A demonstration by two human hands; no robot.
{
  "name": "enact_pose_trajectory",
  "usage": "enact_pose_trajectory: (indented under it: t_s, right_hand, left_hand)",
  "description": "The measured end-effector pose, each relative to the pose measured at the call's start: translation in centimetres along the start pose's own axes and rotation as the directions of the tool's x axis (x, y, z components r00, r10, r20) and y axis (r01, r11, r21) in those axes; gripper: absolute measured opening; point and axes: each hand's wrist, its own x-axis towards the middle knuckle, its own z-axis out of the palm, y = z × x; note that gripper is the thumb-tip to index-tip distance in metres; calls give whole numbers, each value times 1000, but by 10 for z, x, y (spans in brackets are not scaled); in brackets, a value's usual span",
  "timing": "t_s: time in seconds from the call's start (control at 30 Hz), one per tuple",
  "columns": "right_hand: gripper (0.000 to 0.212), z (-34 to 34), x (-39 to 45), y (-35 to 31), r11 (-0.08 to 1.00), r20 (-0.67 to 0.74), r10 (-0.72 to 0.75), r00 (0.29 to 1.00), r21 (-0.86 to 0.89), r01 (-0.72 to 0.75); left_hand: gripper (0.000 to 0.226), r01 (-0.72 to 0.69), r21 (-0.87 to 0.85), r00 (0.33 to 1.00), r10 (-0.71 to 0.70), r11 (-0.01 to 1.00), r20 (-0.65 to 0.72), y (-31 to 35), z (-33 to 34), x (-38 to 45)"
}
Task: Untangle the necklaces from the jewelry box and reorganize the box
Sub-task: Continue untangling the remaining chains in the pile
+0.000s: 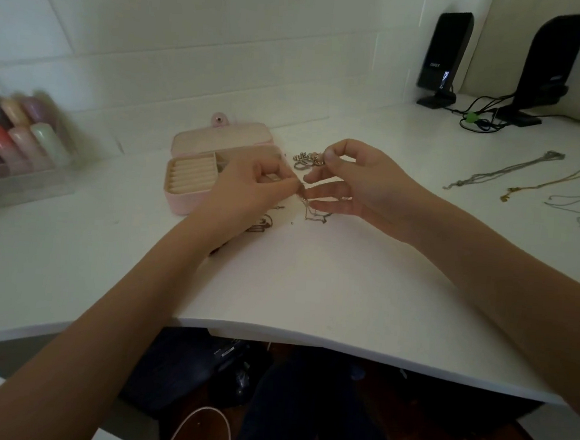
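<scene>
A pink jewelry box [196,165] lies open on the white desk, its lid folded back and its cream ring rolls showing. My left hand [249,189] pinches a thin tangled chain [313,214] just right of the box. My right hand [356,183] faces it: thumb and forefinger pinch a strand near the top, and the lower fingers are stretched out under the chain. The rest of the tangle hangs down onto the desk. More tangled chain [262,223] lies under my left wrist. A small heap of rings [306,159] sits behind my hands.
Three separated necklaces [504,171] [552,183] [578,202] are laid out on the desk at the right. Two black speakers [444,55] with cables stand at the back right. A clear tray of coloured bottles [23,139] is at the left. The desk's front edge [308,338] is near me.
</scene>
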Motion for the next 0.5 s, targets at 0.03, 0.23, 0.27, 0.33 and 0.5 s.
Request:
enact_pose_trajectory:
  t_s: [0.03, 0.23, 0.27, 0.33, 0.5]
  right_hand:
    - [11, 0, 0, 0, 1000, -14, -19, 1000, -20, 18]
    - [12, -2, 0, -1, 997, -6, -64, 998, -41, 63]
    - [13, -2, 0, -1, 995, 15, -72, 997, -72, 73]
    - [17, -2, -1, 1, 988, 44, -82, 996, -129, 87]
    - [6, 2, 0, 1, 871, -67, -254, 965, -449, 198]
  left_hand:
    - [23, -12, 17, 1000, 12, 1000, 4, 0, 0, 0]
    - [13, -6, 27, 999, 5, 1000, 39, -4, 1, 1]
    - [11, 3, 10, 999, -3, 1000, 38, -3, 0, 1]
    - [6, 9, -45, 999, -7, 999, 41, -1, 0, 0]
    - [13, 54, -117, 998, -51, 992, 28, 0, -2, 0]
